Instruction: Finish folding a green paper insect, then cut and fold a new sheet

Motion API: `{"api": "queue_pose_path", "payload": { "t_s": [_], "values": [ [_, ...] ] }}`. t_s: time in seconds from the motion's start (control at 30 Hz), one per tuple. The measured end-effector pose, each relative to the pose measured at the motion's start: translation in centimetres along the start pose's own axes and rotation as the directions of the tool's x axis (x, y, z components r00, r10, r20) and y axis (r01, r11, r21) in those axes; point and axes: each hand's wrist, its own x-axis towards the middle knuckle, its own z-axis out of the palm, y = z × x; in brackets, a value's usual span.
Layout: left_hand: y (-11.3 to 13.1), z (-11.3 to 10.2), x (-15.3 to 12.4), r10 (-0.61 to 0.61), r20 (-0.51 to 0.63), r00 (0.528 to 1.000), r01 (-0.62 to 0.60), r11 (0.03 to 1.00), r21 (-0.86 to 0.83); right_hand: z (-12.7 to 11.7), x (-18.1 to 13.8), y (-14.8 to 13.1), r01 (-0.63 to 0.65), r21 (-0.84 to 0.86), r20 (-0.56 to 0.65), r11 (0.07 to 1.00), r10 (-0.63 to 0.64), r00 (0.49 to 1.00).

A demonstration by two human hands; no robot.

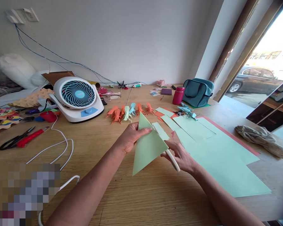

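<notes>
My left hand (131, 136) pinches a pale green sheet of paper (148, 149), folded into a triangle, with the thumb on top and the fingers underneath. White-handled scissors (173, 161) are gripped in my right hand (180, 155), at the triangle's right corner. Their blades are mostly hidden behind the paper. Just past the triangle's right edge shows a narrow pale green strip (160, 131); whether it is still joined to the sheet I cannot tell. Beyond my hands stands a row of small folded-paper figures (126, 113) in orange, green and blue.
Large green sheets (217, 163) spread over the right side of the table. A white fan (79, 99) stands at left, near black-handled scissors (14, 141), a red utility knife (31, 137) and a white cable (67, 146). A pink flask (178, 95) and teal bag (198, 92) are at the back right.
</notes>
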Motion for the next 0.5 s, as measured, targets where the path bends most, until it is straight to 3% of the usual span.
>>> {"api": "queue_pose_path", "payload": {
  "t_s": [0.5],
  "values": [
    [1.4,0.5,-0.6,-0.041,-0.131,0.991,0.053,0.994,0.091,0.1,-0.2,-0.6,-0.049,0.097,0.108,0.994,0.038,0.993]
  ]
}}
